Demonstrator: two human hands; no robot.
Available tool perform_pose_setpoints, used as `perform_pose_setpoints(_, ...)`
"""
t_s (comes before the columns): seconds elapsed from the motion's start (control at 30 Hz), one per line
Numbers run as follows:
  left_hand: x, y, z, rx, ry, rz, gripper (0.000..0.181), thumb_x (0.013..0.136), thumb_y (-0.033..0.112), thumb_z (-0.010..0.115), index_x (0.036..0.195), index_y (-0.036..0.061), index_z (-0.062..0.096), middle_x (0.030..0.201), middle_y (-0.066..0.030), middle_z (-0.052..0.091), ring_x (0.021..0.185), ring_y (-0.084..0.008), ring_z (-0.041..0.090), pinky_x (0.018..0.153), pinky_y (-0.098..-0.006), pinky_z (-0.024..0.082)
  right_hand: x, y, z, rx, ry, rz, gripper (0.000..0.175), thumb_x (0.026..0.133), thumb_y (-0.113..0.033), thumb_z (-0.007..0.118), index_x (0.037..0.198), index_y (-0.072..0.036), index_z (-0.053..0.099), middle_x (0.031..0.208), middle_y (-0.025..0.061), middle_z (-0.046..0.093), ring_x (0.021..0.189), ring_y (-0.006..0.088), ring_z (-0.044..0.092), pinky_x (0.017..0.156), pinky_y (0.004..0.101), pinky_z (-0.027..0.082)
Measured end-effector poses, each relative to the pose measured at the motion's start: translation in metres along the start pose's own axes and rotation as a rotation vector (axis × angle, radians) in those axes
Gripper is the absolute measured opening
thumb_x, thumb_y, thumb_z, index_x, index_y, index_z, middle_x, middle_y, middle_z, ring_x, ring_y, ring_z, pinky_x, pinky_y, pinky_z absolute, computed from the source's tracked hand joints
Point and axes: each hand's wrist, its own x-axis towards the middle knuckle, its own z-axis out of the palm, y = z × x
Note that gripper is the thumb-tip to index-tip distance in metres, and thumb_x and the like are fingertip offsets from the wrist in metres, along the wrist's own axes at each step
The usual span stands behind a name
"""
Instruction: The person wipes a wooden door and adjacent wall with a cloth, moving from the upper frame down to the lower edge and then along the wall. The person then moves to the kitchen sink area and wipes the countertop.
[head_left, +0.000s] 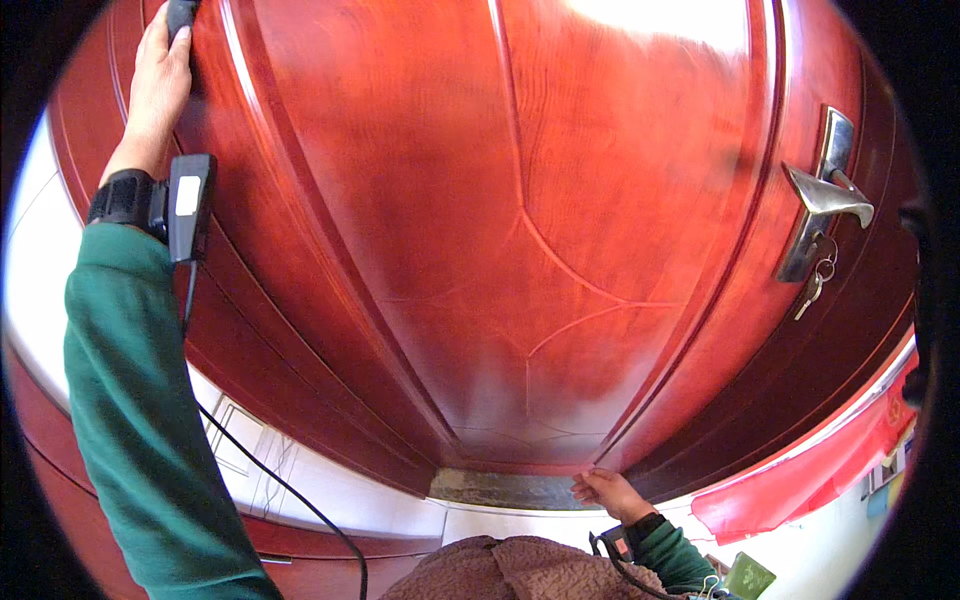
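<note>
A glossy red-brown wooden door with raised mouldings and carved curved lines fills most of the view. High at the left, my left hand grips a dark grey object against the door's left side; the upper picture edge cuts it off, so its kind is unclear. Low down near the threshold, my right hand hangs with loosely bent fingers. I see nothing in it. On the door's right side sits a metal lever handle on its plate, with keys hanging from the lock.
Strapped devices sit on both wrists; a black cable runs from the left one. A red cloth hangs at the right, with a green object below it. White wall or tile and another red-brown panel lie at lower left.
</note>
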Motion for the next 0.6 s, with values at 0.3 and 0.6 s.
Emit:
perform_pose_setpoints(0.3,-0.199,0.118,0.008,0.076,-0.051,-0.221,0.05,0.091,0.008,0.048,0.14,0.0035,0.037,0.149,-0.0195,0.029,0.14,-0.0372,0.023,0.115,-0.0462,0.017,0.002,0.013,-0.009,0.042,0.002,0.05,0.042,0.097,-0.036,0.053,0.116,0.001,0.058,0.101,0.0114,0.065,0.089,0.0192,0.062,0.076,0.0321,0.051)
perform_pose_setpoints(0.6,-0.448,0.317,-0.001,-0.199,-0.389,-1.01,0.072,0.091,0.012,0.048,0.145,-0.0078,0.006,0.153,-0.0292,0.0,0.142,-0.0449,0.005,0.116,-0.0497,0.005,-0.014,0.026,-0.007,0.062,0.051,0.041,0.039,0.098,-0.033,0.051,0.113,0.002,0.058,0.099,0.0121,0.065,0.088,0.0199,0.062,0.075,0.0319,0.051)
